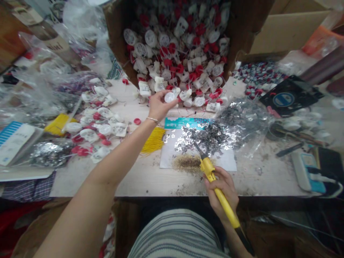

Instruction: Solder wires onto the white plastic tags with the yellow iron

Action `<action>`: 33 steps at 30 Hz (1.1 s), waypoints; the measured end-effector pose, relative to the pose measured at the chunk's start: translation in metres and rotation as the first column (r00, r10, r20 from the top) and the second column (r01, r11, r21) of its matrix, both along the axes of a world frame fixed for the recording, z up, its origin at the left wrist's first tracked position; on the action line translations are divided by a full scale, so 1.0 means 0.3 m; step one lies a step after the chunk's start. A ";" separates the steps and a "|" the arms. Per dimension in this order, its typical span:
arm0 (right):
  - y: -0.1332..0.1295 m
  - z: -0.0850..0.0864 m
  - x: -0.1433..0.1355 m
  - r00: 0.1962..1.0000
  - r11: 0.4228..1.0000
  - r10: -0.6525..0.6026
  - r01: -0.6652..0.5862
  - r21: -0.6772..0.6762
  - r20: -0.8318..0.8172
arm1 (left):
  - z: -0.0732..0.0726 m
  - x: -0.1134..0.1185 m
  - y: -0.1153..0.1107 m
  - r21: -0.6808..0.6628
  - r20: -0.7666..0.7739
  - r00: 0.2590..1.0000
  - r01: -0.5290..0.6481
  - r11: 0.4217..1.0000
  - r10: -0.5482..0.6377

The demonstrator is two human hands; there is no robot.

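Observation:
My left hand [159,104] is stretched out to the front of the heap, its thumb and fingers closed on a small white round plastic part [169,97]. Around it lie many similar white parts [199,101] with red round pieces, spilling from a cardboard box. My right hand [222,190] grips a yellow soldering iron [220,195] near the table's front edge. The iron's tip points up and left, over the edge of a pile of small shiny metal pieces [212,136] on a white sheet [228,163]. Brown crumbs [188,162] lie just left of the iron.
The cardboard box [248,27] stands at the back. A bundle of yellow wires [153,140] lies beside the sheet. More white parts [88,134] and plastic bags are on the left. A power socket [306,172] with a plug sits at the right, near a dark tin [275,130].

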State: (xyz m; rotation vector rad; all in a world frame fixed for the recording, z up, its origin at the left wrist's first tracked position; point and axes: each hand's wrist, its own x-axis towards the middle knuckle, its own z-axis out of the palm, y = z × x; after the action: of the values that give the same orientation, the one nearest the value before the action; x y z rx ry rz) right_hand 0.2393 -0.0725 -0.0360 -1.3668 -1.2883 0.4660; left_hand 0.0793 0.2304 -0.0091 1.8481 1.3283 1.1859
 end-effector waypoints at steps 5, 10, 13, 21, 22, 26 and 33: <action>0.002 0.006 0.029 1.000 1.000 -0.007 0.007 -0.005 -0.014 | 0.140 -0.105 -0.107 -0.062 0.372 0.925 -0.061 0.996 0.080; 0.022 0.027 0.063 0.995 0.994 -0.102 0.102 0.032 -0.006 | 0.295 -0.152 -0.346 -0.290 -0.132 0.963 0.187 0.938 -0.233; 0.035 0.033 0.058 0.991 0.991 -0.132 0.132 0.030 -0.019 | 0.265 -0.088 -0.498 -0.443 -0.546 0.683 0.257 0.859 -0.485; 0.038 0.027 0.027 0.999 0.999 -0.024 0.024 0.022 0.022 | 0.074 0.041 -0.638 -0.472 -0.558 0.589 0.354 0.807 -0.585; 0.037 0.024 0.027 0.999 1.000 -0.016 0.016 0.017 0.027 | 0.087 0.015 -0.626 -0.439 -0.519 0.627 0.388 0.810 -0.581; 0.049 0.014 0.010 0.998 1.000 0.015 -0.015 0.006 0.065 | 0.151 -0.144 -0.600 -0.257 -0.595 0.726 0.234 0.938 -0.344; 0.121 -0.030 -0.104 0.955 0.981 0.148 -0.174 0.085 0.257 | 0.074 -0.261 -0.713 -0.506 -0.718 0.534 0.039 0.862 -0.446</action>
State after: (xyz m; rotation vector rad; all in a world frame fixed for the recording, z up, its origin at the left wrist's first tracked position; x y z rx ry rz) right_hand 0.2081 -0.0361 -0.0450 -1.2643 -1.6178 0.3366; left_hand 0.0011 0.0165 0.0131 2.1982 1.5166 -0.2559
